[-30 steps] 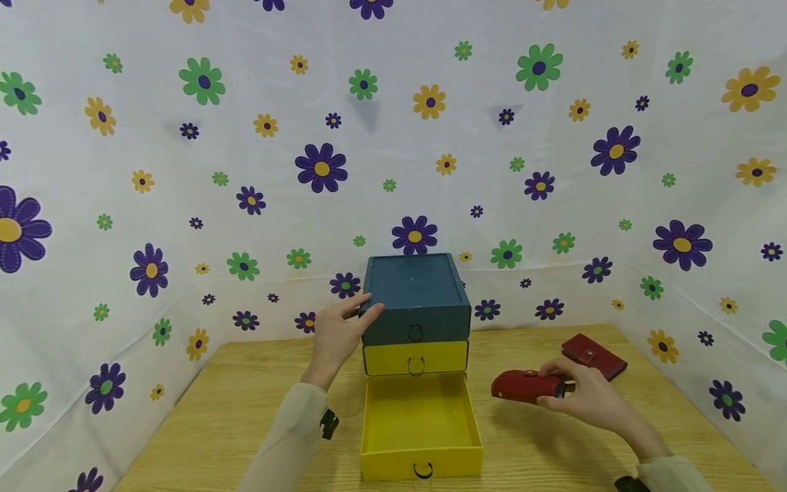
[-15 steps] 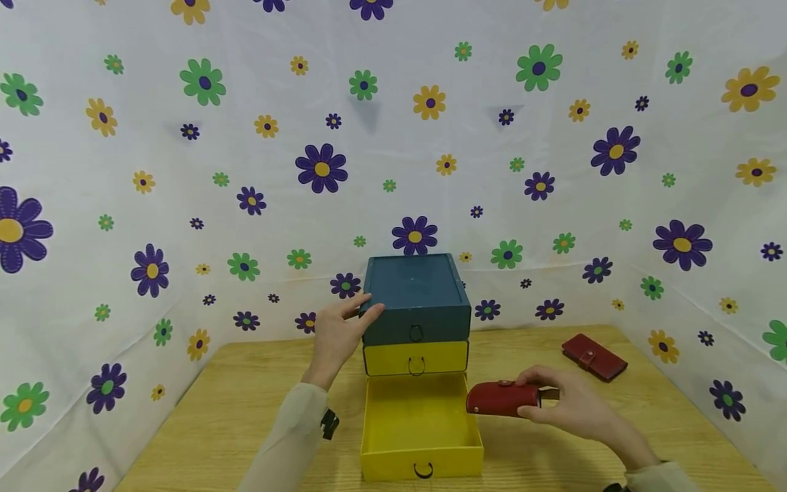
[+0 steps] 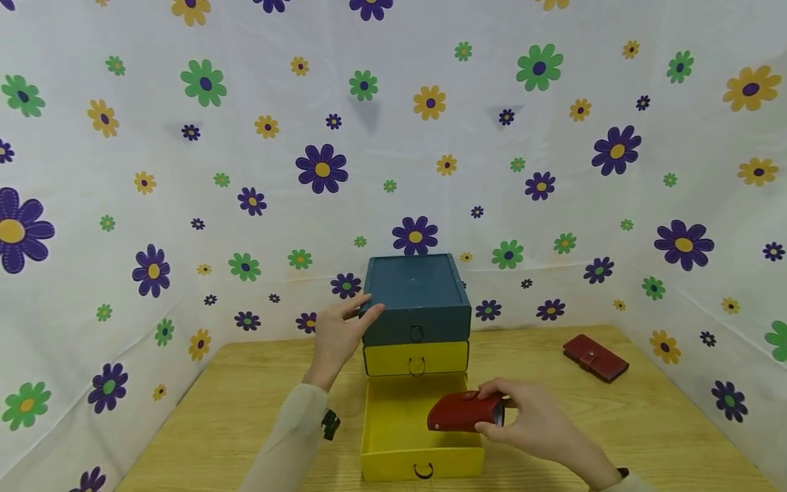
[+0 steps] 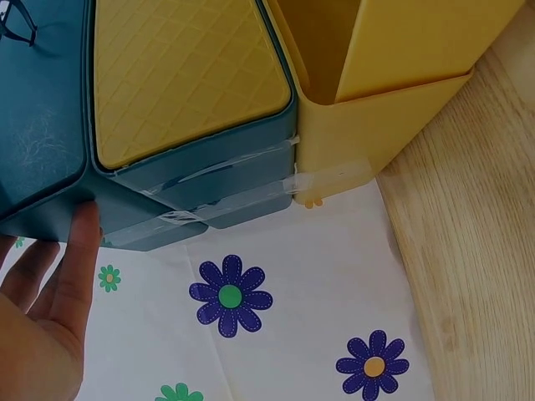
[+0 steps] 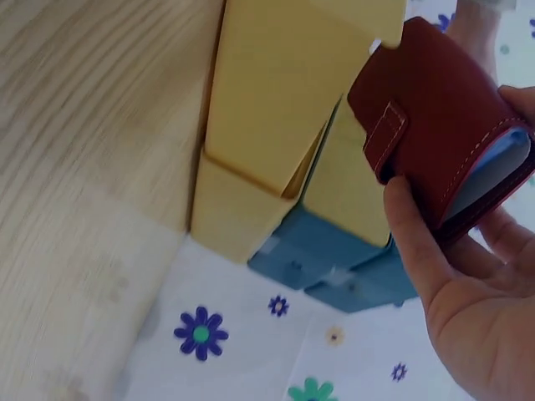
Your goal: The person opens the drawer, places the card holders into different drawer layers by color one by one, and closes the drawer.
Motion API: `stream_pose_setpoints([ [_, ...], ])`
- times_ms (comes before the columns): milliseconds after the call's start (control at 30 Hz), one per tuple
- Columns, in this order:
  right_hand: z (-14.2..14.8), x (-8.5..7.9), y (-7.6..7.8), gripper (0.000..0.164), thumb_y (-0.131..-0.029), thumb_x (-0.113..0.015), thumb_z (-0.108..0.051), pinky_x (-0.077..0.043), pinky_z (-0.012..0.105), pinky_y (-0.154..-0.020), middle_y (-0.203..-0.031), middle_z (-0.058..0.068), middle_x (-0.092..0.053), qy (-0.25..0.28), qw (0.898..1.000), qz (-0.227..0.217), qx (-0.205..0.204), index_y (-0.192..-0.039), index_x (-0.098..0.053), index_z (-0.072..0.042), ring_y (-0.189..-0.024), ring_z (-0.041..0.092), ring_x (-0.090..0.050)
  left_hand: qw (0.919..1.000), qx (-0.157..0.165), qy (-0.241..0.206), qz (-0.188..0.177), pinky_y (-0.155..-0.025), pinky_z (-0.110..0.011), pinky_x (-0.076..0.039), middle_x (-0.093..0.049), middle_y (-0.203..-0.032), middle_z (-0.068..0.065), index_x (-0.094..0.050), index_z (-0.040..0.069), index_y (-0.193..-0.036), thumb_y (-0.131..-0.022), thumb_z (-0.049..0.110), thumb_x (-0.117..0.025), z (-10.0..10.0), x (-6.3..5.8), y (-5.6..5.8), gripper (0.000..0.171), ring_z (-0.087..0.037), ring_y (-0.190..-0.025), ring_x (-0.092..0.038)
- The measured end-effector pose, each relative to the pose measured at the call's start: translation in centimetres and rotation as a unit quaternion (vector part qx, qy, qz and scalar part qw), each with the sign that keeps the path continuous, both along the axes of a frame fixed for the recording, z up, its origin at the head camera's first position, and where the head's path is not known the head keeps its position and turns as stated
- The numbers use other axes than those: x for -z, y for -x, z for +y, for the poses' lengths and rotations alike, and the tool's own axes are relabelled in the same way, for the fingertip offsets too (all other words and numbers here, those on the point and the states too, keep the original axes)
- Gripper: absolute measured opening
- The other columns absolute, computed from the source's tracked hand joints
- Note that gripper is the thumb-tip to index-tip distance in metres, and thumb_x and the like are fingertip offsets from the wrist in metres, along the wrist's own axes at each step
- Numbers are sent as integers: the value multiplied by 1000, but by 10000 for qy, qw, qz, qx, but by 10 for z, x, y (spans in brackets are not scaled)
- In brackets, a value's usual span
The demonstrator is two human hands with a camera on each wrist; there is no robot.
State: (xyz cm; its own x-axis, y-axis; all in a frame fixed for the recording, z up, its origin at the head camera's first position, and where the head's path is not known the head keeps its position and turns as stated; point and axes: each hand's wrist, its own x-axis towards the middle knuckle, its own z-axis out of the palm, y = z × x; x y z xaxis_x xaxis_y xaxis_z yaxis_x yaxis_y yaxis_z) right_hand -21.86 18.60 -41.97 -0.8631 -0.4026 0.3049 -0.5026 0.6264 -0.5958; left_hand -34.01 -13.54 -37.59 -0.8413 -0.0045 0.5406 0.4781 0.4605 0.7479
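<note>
My right hand (image 3: 531,417) pinches a dark red leather case (image 3: 461,412) with a snap strap between thumb and fingers. That case hangs over the pulled-out bottom yellow drawer (image 3: 393,424), above its right part. In the right wrist view, its end shows something pale and bluish inside the leather; the exact kind of case is unclear. My left hand (image 3: 337,338) rests against the upper left front corner of the blue and yellow drawer cabinet (image 3: 415,283). The left wrist view shows straight fingers (image 4: 79,267) touching the cabinet's blue side.
A flat red wallet (image 3: 595,357) with a strap lies on the wooden table (image 3: 246,410) at the back right. The middle yellow drawer (image 3: 393,359) and the blue top drawer (image 3: 387,333) are closed. A flower-patterned white curtain (image 3: 393,205) surrounds the table.
My right hand has carried the red leather case leftward and somewhat nearer, from right of the cabinet to over the pulled-out drawer. My left hand has stayed at the cabinet corner.
</note>
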Motion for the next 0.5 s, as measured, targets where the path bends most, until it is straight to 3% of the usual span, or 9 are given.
stream_pose_setpoints([
  [267,-34,0,-2,34,-82,-75,-46,-56,23,-74,-101,-9,-67,-253,9996,72,44,-104,-64,-22,-86,6,-58,10000,13,-8,-77,-90,-43,-57,-61,-136,-6,-69,19,-125,-83,60,-69,5,-4,1,58,-29,-115,-65],
  [500,-61,6,-5,35,-81,-74,-49,-51,19,-67,-96,-8,-64,-519,9982,300,61,-101,-64,-21,-81,4,-54,10000,-25,-9,52,-89,-43,-57,-62,-135,-5,-70,20,-125,-83,57,-70,3,2,2,55,-28,-113,-67],
])
